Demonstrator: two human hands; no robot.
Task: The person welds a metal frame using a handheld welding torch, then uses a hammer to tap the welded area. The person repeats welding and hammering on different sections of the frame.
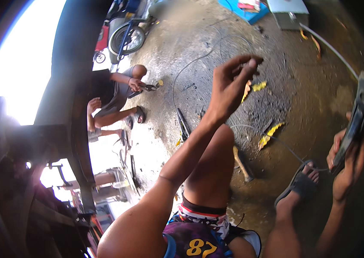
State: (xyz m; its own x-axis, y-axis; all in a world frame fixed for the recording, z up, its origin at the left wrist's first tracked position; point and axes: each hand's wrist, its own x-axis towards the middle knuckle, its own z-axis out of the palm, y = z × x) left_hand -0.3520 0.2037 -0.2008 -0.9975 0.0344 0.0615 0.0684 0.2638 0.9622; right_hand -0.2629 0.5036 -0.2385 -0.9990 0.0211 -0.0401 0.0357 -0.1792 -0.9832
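Observation:
My left hand (232, 88) is raised over the floor ahead of my knee. Its fingers are loosely bent, the thumb near the forefinger, and nothing shows in them. At the far right my right hand (347, 161) grips a long dark metal-looking piece (356, 114), held upright and tilted; its exact kind I cannot tell. A grey cable or rod (330, 47) meets its upper end. A thin cord (291, 150) reaches its lower end, beside my sandalled foot (300, 185).
A wooden-handled tool (243, 164), yellow jagged pieces (271, 134) and a black tool (183, 124) with a long cable (190, 63) lie on the wet floor. At left another person crouches, holding a dark tool (148, 87). A grey box (289, 17) stands ahead, a wheel (127, 39) far left.

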